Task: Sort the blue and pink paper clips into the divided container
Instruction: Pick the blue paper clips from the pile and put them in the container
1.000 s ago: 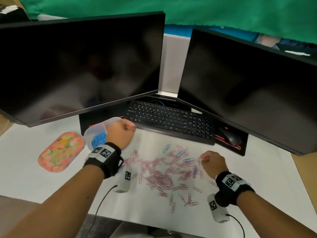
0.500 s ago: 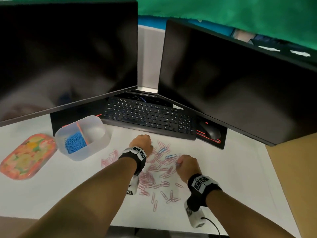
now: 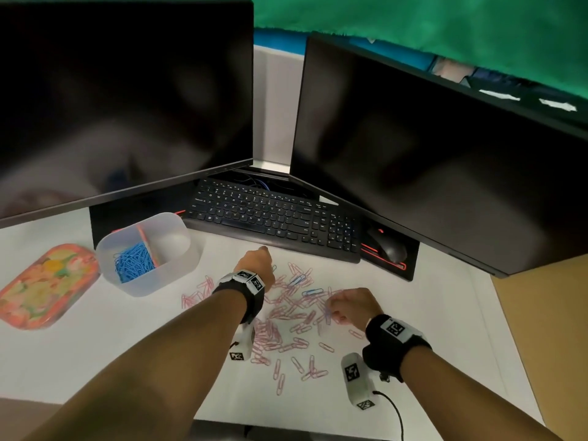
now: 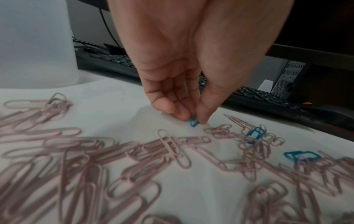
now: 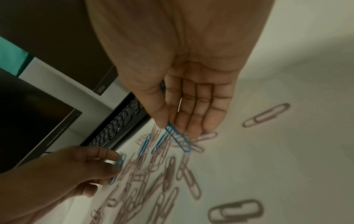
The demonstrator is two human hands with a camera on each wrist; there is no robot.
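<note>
A heap of pink paper clips (image 3: 286, 316) with a few blue ones (image 3: 312, 292) lies on the white desk. My left hand (image 3: 254, 261) reaches down at the heap's far edge and pinches a blue paper clip (image 4: 193, 122) between thumb and fingertips against the desk. My right hand (image 3: 348, 305) is at the heap's right side and pinches another blue paper clip (image 5: 178, 138) between thumb and forefinger, lifted slightly off the pile. The clear divided container (image 3: 178, 265) stands to the left; its left compartment holds blue clips (image 3: 132, 265), and nothing shows in its right compartment.
A black keyboard (image 3: 273, 222) and a mouse (image 3: 386, 248) lie just beyond the heap, under two dark monitors (image 3: 127, 100). A colourful oval tray (image 3: 44, 286) lies at the far left. The desk's right edge (image 3: 509, 329) meets a brown surface.
My left hand has left the container and come down to the heap's far edge, taking a blue clip. The right hand stays at the heap's right side, and the view has shifted right.
</note>
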